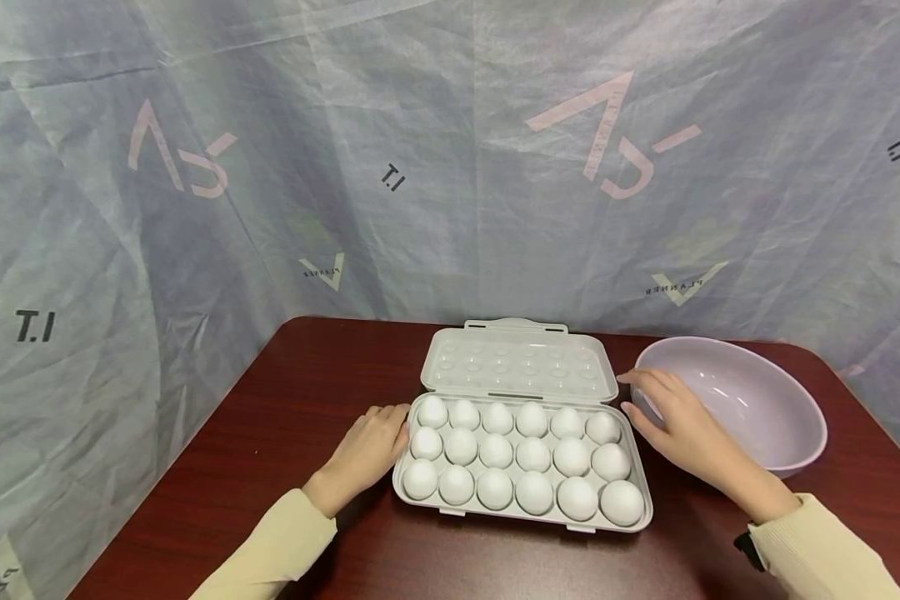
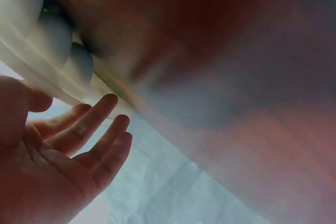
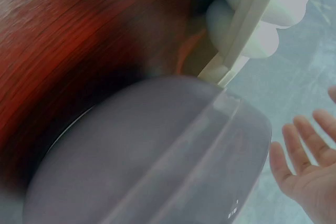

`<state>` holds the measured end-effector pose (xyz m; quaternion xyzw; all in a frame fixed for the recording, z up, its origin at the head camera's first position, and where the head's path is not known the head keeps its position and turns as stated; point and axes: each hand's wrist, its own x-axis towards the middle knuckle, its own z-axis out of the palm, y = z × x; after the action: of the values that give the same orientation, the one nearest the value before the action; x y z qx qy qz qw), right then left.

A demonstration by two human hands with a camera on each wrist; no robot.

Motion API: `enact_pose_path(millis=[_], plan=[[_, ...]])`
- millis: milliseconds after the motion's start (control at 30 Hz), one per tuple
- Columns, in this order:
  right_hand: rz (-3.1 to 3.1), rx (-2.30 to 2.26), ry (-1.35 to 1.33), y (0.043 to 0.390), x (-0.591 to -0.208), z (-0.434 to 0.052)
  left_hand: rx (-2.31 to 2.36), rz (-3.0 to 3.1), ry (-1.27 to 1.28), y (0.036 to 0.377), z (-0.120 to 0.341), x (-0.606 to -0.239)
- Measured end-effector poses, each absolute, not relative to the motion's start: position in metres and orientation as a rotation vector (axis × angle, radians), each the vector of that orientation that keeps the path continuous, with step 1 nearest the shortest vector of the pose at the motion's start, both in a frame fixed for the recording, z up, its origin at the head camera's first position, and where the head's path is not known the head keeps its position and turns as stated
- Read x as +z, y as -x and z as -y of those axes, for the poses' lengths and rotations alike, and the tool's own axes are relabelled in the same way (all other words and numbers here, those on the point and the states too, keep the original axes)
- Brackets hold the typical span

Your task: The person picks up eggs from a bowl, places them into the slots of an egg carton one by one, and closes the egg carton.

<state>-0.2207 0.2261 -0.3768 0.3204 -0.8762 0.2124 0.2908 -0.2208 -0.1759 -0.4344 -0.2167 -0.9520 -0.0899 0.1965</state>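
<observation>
A pale plastic egg box [image 1: 510, 516] lies on the table with its lid [image 1: 517, 367] folded back. White eggs [image 1: 496, 451] fill its base in three rows. Beside its left edge is my left hand [image 1: 372, 446], fingers loosely extended; in the left wrist view the palm [image 2: 58, 177] holds nothing, and whether a fingertip touches the rim is unclear. My right hand [image 1: 678, 421] hovers between the box's right side and a lilac oval bowl [image 1: 757, 408], fingers relaxed and apart. The right wrist view shows the bowl's outside [image 3: 142, 140] with that hand [image 3: 312, 182] holding nothing.
The dark red-brown table [image 1: 315, 375] carries the box near its middle and the bowl at its right. A grey-blue printed cloth [image 1: 435, 183] hangs behind the table and down its left side.
</observation>
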Motion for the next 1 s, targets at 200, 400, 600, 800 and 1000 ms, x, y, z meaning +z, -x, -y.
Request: enact_pose_path(millis=[200, 400, 600, 800, 1000], plan=[[2.389, 0.596, -0.780, 0.230, -0.375, -0.217, -0.250, 2.661, 0.598, 0.227, 0.176, -0.426], [2.456, 0.612, -0.737, 0.243, -0.375, -0.207, -0.232, 2.612, 0.551, 0.240, 0.174, -0.417], [2.513, 0.622, -0.714, 0.260, -0.377, -0.200, -0.214, 2.613, 0.498, 0.253, 0.171, -0.407], [2.621, 0.651, -0.687, 0.272, -0.381, -0.196, -0.210, 2.646, 0.478, 0.267, 0.165, -0.407], [2.748, 0.682, -0.617, 0.280, -0.385, -0.188, -0.214, 2.695, 0.455, 0.279, 0.159, -0.410]])
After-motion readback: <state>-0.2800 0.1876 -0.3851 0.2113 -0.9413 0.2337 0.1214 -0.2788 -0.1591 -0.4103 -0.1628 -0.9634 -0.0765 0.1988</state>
